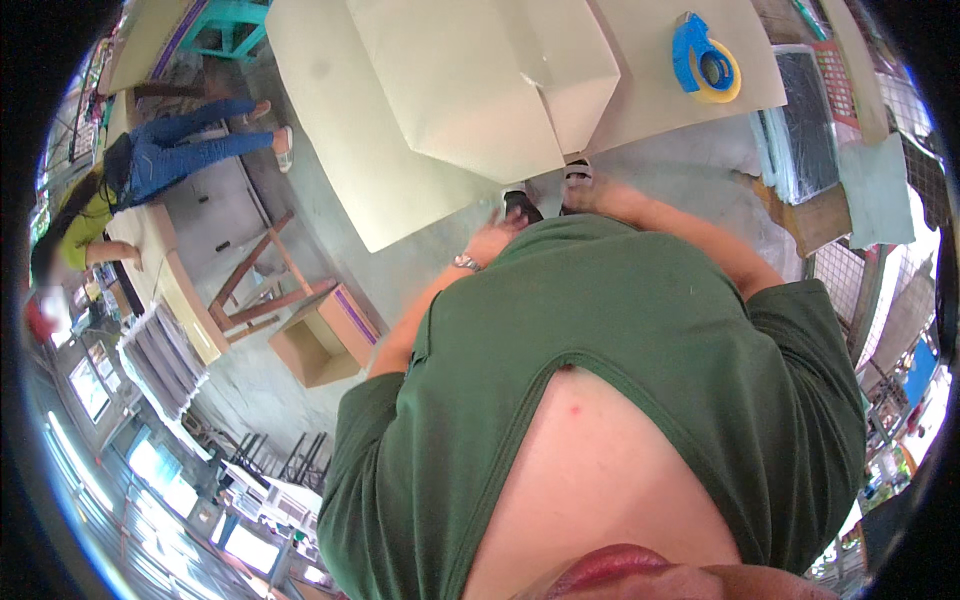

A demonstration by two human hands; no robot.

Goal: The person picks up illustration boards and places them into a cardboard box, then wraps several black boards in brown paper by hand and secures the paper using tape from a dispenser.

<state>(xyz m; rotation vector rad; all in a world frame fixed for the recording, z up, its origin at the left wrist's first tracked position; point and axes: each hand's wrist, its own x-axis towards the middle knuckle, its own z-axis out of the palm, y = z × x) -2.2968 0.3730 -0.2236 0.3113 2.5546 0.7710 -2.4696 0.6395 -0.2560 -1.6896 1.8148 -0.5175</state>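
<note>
Both hands hang low by the near edge of the cardboard box, and neither grip can be read: the left hand, with a metal watch on its wrist, is near the box's lower corner, and the right hand is just under its edge, fingers hidden by the green shirt.

From the left: one person in a yellow top and blue jeans bends over a side bench, well apart. One small open carton sits on the floor beside one wooden stool frame, probably parked out of the way. One large folded box lies on flat cardboard sheets, flaps closed, likely laid flat for sealing. One blue tape dispenser rests on the sheet at right, within reach. Two sandalled feet show below the box.
</note>
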